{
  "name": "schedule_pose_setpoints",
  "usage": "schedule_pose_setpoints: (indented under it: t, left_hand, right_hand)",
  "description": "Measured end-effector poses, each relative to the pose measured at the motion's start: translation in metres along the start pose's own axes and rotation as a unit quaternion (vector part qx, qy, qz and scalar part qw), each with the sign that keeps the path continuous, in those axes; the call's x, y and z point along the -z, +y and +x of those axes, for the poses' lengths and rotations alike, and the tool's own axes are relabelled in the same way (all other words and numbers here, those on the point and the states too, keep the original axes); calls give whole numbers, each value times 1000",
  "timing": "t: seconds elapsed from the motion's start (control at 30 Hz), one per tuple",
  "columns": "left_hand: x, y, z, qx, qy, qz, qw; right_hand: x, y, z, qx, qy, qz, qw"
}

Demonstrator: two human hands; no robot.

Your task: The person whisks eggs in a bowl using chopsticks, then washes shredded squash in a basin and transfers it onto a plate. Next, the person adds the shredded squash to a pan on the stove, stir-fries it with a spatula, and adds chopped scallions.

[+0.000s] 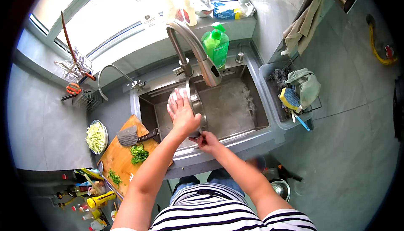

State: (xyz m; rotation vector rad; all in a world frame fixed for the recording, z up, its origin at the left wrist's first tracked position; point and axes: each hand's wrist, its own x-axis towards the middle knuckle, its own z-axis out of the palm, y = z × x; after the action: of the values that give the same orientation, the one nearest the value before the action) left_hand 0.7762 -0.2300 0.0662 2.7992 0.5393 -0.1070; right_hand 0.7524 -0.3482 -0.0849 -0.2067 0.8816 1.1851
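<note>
Over the left part of the steel sink (227,117), my left hand (183,112) lies with its fingers stretched out against a metal pot or bowl (196,104) tipped on its side. My right hand (207,141) has its fingers closed at the lower edge of that vessel, near the sink's front rim. The curved faucet (201,58) hangs just above the vessel. Shallow water and some foam show in the right part of the sink. Part of the vessel is hidden behind my left hand.
Left of the sink, a cutting board (111,155) holds a cleaver (127,136) and chopped greens (139,154), beside a bowl of cut vegetables (96,137). A green soap bottle (216,48) stands behind the sink. At right, a basket (269,79) holds sponges and cloths.
</note>
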Motion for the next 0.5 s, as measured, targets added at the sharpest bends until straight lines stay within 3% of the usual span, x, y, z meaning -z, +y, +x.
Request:
schedule_pose_setpoints:
  t: [0.17, 0.37, 0.5]
  left_hand:
    - [10, 20, -14, -98, 9, 125, 987]
    - [9, 17, -13, -78, 17, 76, 994]
    - [-4, 17, -17, -58, -5, 46, 997]
  right_hand:
    - [-9, 29, 17, -155, -121, 28, 980]
    - [-7, -13, 2, -83, -12, -72, 994]
    - [11, -40, -3, -118, -1, -143, 983]
